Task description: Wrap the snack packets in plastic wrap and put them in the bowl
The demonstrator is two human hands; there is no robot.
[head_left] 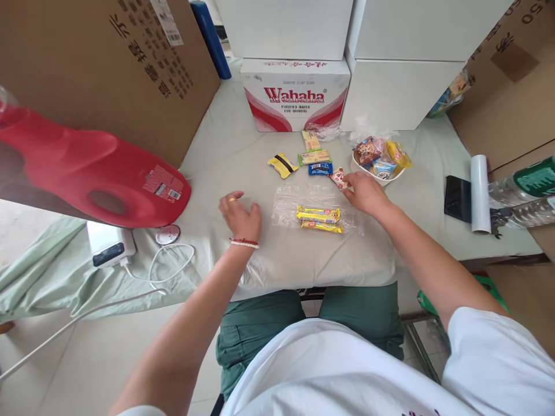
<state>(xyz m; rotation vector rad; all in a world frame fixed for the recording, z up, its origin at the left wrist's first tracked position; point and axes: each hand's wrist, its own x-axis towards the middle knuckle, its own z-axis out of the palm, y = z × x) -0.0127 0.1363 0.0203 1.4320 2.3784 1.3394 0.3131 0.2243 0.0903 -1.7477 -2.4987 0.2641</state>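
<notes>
- Right hand [368, 195]: fingertips touching a red-and-white packet [337, 178], just left of a white bowl [392, 178]; firmness of grip unclear.
- Bowl contents: assorted snacks [383, 169] in brown, blue-and-white and yellow wrappers.
- Left hand [241, 218]: slightly blurred, fingers loosely parted over the bench [208, 179], left of a clear plastic bag [284, 203].
- Two yellow sticks [318, 214], side by side; in or on the bag, cannot tell.
- Beyond the bag: blue packet [320, 169], two pale packets [314, 157], yellow-and-black packet [282, 166].
- Bench rear: Wahaha box [297, 95].
- Left side: red bottle [125, 167].
</notes>
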